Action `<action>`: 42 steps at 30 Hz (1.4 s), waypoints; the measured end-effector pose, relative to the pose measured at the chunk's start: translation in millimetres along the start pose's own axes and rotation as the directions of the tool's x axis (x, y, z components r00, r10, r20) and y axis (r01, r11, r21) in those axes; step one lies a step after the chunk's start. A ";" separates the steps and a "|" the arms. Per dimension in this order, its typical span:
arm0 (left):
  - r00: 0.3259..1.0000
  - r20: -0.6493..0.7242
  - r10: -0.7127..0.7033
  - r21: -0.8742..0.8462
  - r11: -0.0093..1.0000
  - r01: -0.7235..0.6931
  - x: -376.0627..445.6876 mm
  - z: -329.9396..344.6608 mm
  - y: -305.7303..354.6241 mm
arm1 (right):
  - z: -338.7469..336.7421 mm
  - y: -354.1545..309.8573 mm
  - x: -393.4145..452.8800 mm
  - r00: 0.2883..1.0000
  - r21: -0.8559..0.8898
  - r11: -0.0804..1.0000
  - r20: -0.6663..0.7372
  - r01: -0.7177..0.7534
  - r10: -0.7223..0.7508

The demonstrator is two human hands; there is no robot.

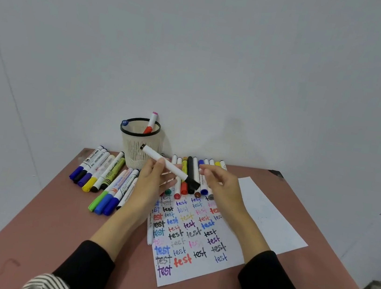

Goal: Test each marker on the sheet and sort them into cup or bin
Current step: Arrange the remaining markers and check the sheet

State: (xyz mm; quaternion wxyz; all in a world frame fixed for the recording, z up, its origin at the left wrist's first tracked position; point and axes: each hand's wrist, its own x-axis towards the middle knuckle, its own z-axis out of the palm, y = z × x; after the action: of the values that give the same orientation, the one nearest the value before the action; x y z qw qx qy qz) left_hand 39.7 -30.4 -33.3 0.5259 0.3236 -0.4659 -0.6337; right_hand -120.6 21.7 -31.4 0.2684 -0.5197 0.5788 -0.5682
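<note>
Fingers (158, 164) of the left hand (147, 182) pinch a white marker (169, 166) mid-barrel above the sheet (198, 241), its long axis slanting from far left, before the mesh cup (139, 147), down to its black cap (192, 182) at near right. Opposite, the right hand (222, 188) hovers with fingers loosely curled, holding nothing, fingertips just beside the cap.

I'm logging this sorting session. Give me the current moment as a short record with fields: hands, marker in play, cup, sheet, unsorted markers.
left hand: holds the white marker above the table
marker in play: black cap on, tilted across both hands
right hand: fingers loosely curled near the capped end; contact unclear
cup: mesh cup holds two or so markers
sheet: test sheet covered with the word "test" in many colours
unsorted markers: left group; back row
bin: not in view
</note>
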 end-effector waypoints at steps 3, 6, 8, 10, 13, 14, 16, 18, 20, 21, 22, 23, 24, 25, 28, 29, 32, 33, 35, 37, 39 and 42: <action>0.997 0.019 0.077 0.188 0.979 -0.079 -4.9 -1.0 4.2 | -3.7 -2.1 -0.4 0.996 0.050 0.997 -0.065 -0.056 0.059; 0.959 0.174 0.224 0.550 0.785 -0.283 -10.6 -4.2 1.7 | -3.6 -6.8 -2.3 0.992 0.146 0.984 -0.051 -0.103 0.112; 0.921 0.280 0.272 0.654 0.648 -0.390 -16.0 -3.4 -0.3 | -2.2 -8.2 -2.9 0.996 0.210 0.974 -0.006 -0.088 0.091; 0.879 0.359 0.315 0.754 0.457 -0.472 -20.0 -3.8 -3.3 | -0.9 -9.5 -3.3 0.999 0.209 0.977 0.005 -0.054 0.054; 0.827 0.425 0.367 0.838 0.186 -0.514 -20.4 -7.2 -6.7 | -3.1 -11.9 -1.9 0.996 0.252 0.967 -0.074 -0.037 0.057; 0.832 0.419 0.365 0.846 0.178 -0.503 -19.5 -7.9 -6.6 | -5.4 -11.4 -0.7 0.990 0.306 0.951 -0.119 -0.040 0.080; 0.851 0.400 0.339 0.855 0.196 -0.480 -18.2 -7.4 -7.6 | -10.7 -8.6 1.6 0.973 0.419 0.907 -0.188 -0.042 0.132; 0.870 0.398 0.291 0.859 0.215 -0.465 -19.0 -5.0 -8.5 | -10.8 -8.0 2.4 0.970 0.559 0.827 -0.165 -0.057 0.179; 0.877 0.424 0.229 0.856 0.217 -0.470 -20.6 -3.3 -10.6 | -8.4 -10.3 2.2 0.973 0.756 0.647 -0.062 -0.099 0.221; 0.874 0.448 0.190 0.854 0.198 -0.481 -22.0 -3.0 -11.3 | -7.3 -12.7 1.5 0.971 0.840 0.529 -0.007 -0.125 0.241; 0.870 0.471 0.148 0.853 0.176 -0.492 -23.5 -2.7 -11.4 | -6.4 -14.8 1.1 0.965 0.891 0.430 0.031 -0.145 0.260; 0.865 0.490 0.107 0.850 0.163 -0.501 -24.8 -2.0 -11.5 | -6.4 -16.0 0.7 0.959 0.916 0.370 0.050 -0.155 0.278; 0.859 0.506 0.073 0.845 0.159 -0.511 -26.5 -0.9 -11.0 | -6.7 -16.6 0.5 0.954 0.926 0.343 0.055 -0.159 0.295; 0.852 0.521 0.047 0.839 0.156 -0.521 -28.6 1.3 -10.9 | -7.7 -17.1 0.2 0.950 0.929 0.334 0.051 -0.158 0.308; 0.822 0.569 0.027 0.819 0.075 -0.569 -36.2 12.3 -12.3 | -13.7 -17.9 0.5 0.945 0.926 0.343 0.037 -0.154 0.326; 0.816 0.577 0.030 0.815 0.048 -0.578 -37.8 16.3 -13.6 | -16.9 -19.2 0.5 0.946 0.920 0.360 0.032 -0.154 0.322; 0.821 0.570 0.018 0.818 0.084 -0.569 -38.8 21.3 -16.1 | -22.1 -24.8 0.9 0.954 0.892 0.424 0.024 -0.155 0.298; 0.825 0.566 0.014 0.819 0.106 -0.564 -39.1 22.0 -16.2 | -22.7 -26.3 0.4 0.956 0.887 0.433 0.027 -0.157 0.291; 0.830 0.557 0.015 0.820 0.145 -0.553 -40.6 22.8 -15.7 | -22.8 -28.7 -0.5 0.960 0.885 0.437 0.038 -0.161 0.276; 0.835 0.550 0.020 0.820 0.174 -0.545 -42.3 23.8 -14.2 | -23.2 -30.3 -1.4 0.963 0.881 0.443 0.046 -0.165 0.267; 0.843 0.539 0.008 0.826 0.195 -0.530 -42.8 25.2 -13.4 | -23.9 -31.4 -2.1 0.964 0.877 0.451 0.050 -0.167 0.260; 0.857 0.515 -0.024 0.837 0.230 -0.496 -43.7 27.1 -12.8 | -24.7 -32.9 -3.8 0.966 0.878 0.449 0.056 -0.167 0.251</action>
State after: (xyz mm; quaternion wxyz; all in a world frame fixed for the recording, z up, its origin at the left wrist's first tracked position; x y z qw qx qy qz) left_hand 21.0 18.8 -39.1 0.2005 0.3492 -0.8963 -0.1858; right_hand -131.9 40.6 3.5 0.5395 -0.2104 0.2770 -0.7668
